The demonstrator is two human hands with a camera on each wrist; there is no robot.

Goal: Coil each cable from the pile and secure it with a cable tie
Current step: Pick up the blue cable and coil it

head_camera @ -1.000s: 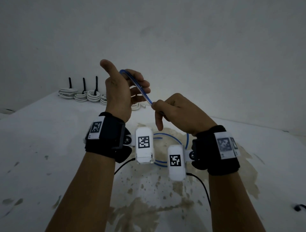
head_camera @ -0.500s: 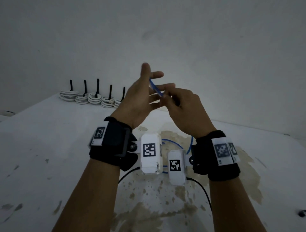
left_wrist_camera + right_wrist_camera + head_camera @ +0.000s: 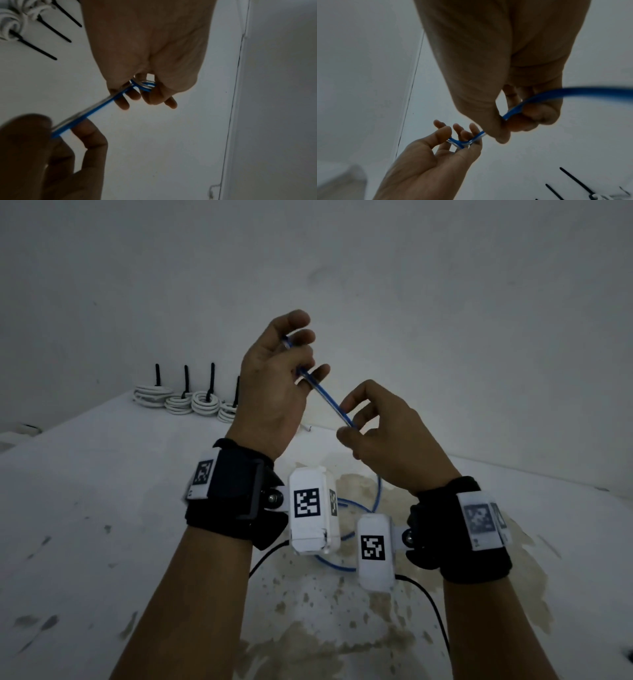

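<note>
A blue cable [image 3: 327, 398] runs taut between my two raised hands. My left hand [image 3: 277, 378] holds a few turns of it wound round its fingers [image 3: 144, 85], thumb up. My right hand [image 3: 373, 433] pinches the cable [image 3: 513, 112] between thumb and forefinger a short way below and to the right. From there the cable drops behind my wrists to loose loops [image 3: 342, 563] on the white table [image 3: 102, 508]. The cable's end is hidden in my left hand.
Several white coiled cables [image 3: 191, 402], each bound with a black cable tie [image 3: 186, 378] sticking up, stand in a row at the table's far left by the wall. A black wire [image 3: 431, 607] trails from my wrist cameras. Brown stains mark the table's middle.
The hands met half a second ago as the right brought the cable to the left. Now they are apart again, another turn on the left fingers, the right hand lower right.
</note>
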